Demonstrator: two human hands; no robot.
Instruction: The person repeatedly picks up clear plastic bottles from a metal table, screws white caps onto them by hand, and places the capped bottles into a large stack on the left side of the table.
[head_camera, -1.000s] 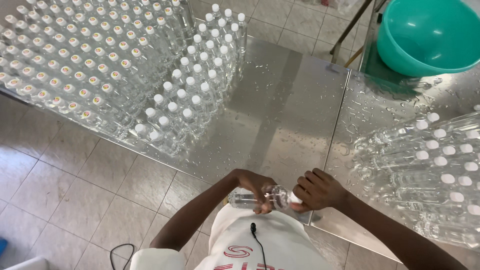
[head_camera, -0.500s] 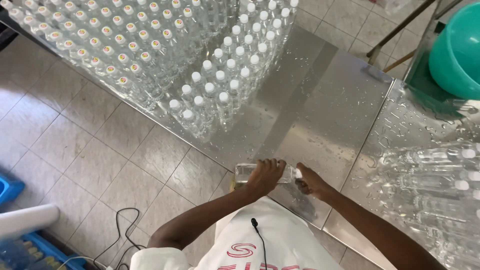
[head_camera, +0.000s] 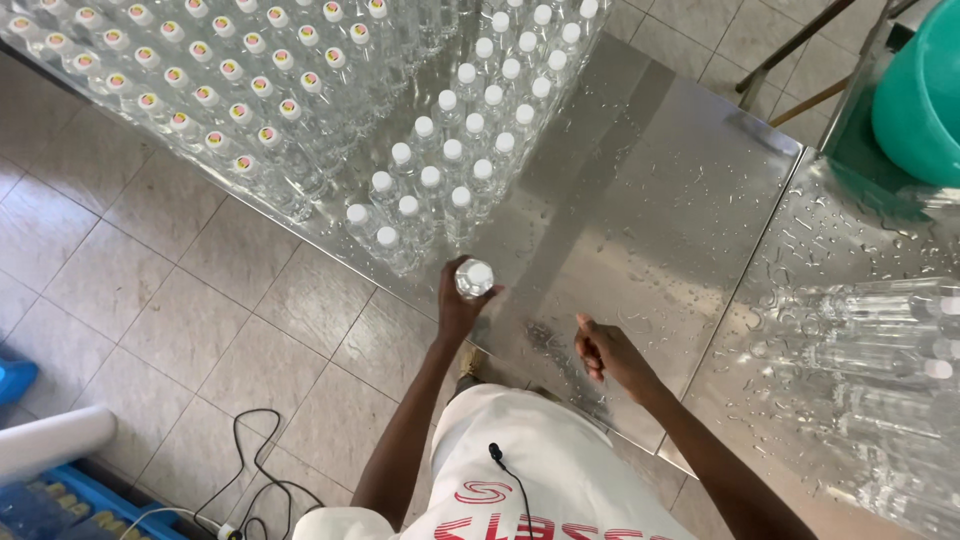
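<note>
Bottle (head_camera: 474, 277) now upright in left hand (head_camera: 458, 305), right hand (head_camera: 603, 350) released

Bright, even daylight fills the scene, and soft glare spreads across the wet steel tabletop (head_camera: 650, 210), where water droplets catch small highlights. The clear bottles (head_camera: 300, 90) at upper left sparkle with many tiny reflections, while those lying at the right edge (head_camera: 880, 340) look smeared and slightly soft. Shadows are faint and short under the arms, and the wide lens bends the floor tiles (head_camera: 130, 290) toward the corners.
</note>
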